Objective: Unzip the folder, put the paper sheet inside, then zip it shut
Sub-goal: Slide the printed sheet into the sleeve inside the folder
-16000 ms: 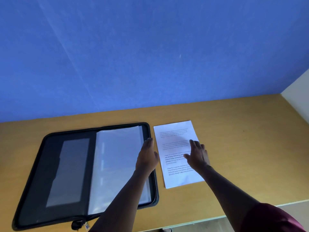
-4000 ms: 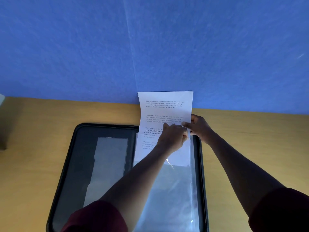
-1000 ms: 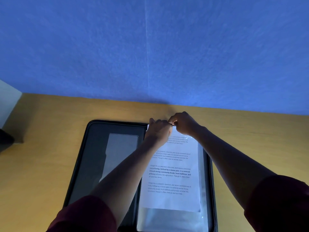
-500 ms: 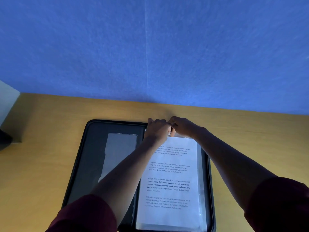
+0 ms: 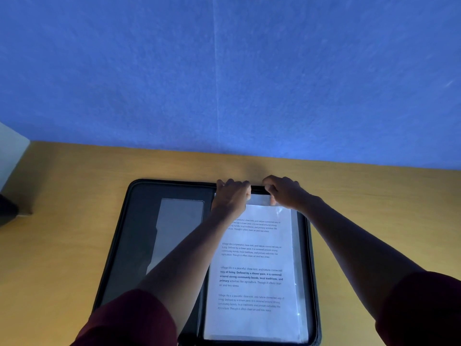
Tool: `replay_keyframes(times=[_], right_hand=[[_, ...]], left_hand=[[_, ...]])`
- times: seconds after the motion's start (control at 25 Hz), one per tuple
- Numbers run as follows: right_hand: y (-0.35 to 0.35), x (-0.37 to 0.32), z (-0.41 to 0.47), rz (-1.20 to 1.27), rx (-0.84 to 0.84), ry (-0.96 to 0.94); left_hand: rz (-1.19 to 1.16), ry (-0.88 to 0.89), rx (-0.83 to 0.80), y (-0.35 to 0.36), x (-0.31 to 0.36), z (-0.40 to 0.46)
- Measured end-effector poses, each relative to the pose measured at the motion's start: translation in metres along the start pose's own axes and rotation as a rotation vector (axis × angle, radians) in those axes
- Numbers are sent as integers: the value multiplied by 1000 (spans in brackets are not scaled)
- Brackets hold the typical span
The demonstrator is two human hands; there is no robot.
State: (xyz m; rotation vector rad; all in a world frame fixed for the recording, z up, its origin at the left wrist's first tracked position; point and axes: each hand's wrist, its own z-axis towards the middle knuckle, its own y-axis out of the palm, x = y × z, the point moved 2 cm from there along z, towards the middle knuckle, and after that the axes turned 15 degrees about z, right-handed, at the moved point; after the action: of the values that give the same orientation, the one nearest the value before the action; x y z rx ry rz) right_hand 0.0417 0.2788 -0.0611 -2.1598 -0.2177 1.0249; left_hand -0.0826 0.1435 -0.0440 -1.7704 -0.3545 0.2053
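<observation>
folder (image 5: 139,245): black zip folder, lies unzipped and flat on the wooden desk (image 5: 62,221), near edge cut off by the frame.
paper sheet (image 5: 252,260): printed side up, on the folder's right half, seems tucked inside the clear sleeve (image 5: 298,270) (glare along its right border suggests plastic over it).
left hand (image 5: 232,197): fingers curled at the sleeve's top edge, apparently pinching the sleeve mouth to keep it apart.
right hand (image 5: 284,193): curled on the same top edge just beside the left, grasping the plastic; exact pinch can't be made out.
left half: grey pocket panel (image 5: 179,228), nothing in it visible.
stage: insertion looks finished; folding over and zipping not yet done.
</observation>
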Motion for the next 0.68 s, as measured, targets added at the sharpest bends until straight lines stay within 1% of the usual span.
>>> replay_keyframes(times=[0.2,0.32,0.44,0.56,0.68], right_hand=[[-23,25,-14,-21,126,38],[-23,27,-19,4,169,74],[-23,26,-29,-49,253,29],[-24,27,-41,-18,281,4],[-11,24,-57,3,257,-21]], left_hand=[[-51,-42,-15,8,-3,3],[-30,-54,42,10,-2,4],[35,-91,90,12,-1,-2],[1,-121,106,16,3,-18],[-58,-141,88,25,12,-40]])
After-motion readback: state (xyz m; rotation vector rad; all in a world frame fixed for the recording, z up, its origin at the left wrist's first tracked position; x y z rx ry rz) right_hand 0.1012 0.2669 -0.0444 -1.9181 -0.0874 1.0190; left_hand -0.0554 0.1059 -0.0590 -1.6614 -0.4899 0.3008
